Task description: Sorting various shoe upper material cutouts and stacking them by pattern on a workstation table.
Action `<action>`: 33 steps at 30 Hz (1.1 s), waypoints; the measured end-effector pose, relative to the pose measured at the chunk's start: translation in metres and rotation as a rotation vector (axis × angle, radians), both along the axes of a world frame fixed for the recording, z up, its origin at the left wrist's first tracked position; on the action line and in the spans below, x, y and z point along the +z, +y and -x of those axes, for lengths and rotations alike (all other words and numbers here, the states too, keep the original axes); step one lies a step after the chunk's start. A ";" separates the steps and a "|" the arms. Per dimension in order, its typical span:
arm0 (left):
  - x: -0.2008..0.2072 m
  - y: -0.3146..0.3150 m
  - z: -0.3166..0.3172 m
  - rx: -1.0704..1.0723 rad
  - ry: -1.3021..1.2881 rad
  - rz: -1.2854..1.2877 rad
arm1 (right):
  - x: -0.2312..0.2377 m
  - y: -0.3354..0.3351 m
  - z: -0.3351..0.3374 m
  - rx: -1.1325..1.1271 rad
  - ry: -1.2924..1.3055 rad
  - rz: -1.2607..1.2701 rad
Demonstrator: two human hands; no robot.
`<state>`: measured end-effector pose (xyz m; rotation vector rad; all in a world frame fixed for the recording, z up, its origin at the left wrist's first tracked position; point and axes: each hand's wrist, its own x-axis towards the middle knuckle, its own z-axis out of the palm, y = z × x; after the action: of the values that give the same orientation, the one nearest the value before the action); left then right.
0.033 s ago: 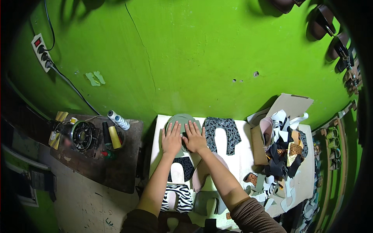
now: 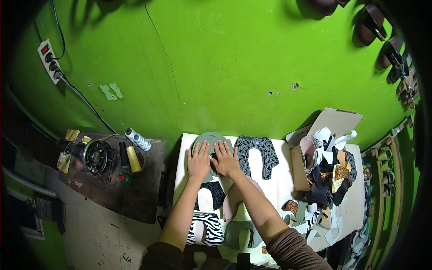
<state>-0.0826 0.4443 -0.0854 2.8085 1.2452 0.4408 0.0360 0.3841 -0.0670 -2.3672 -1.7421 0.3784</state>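
Observation:
A grey-green cut piece of sheet material lies on the white tabletop near the wall. My left hand rests flat on its left part, fingers stretched out. Beside it, palm down on the right part, is my right hand, fingers apart; most of the piece is hidden under both. Just right of them is a black-and-grey patterned U-shaped piece. Closer to me lie a dark patterned piece, a zebra-striped piece, a pink piece partly behind my right forearm, and a dark green piece.
On the right, a cardboard box overflows with scraps; more offcuts spread before it. A sewing machine and thread cones occupy a dark table at left. The green wall rises behind, with a power strip.

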 end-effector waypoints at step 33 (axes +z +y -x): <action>0.028 -0.431 -0.117 -0.376 -0.390 0.229 | 0.023 -0.482 -0.112 -0.036 0.411 -0.435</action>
<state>0.0348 0.0138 -0.0576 2.5141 0.6314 0.7205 0.1484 -0.0975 -0.0439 -1.8561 -1.4190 0.3975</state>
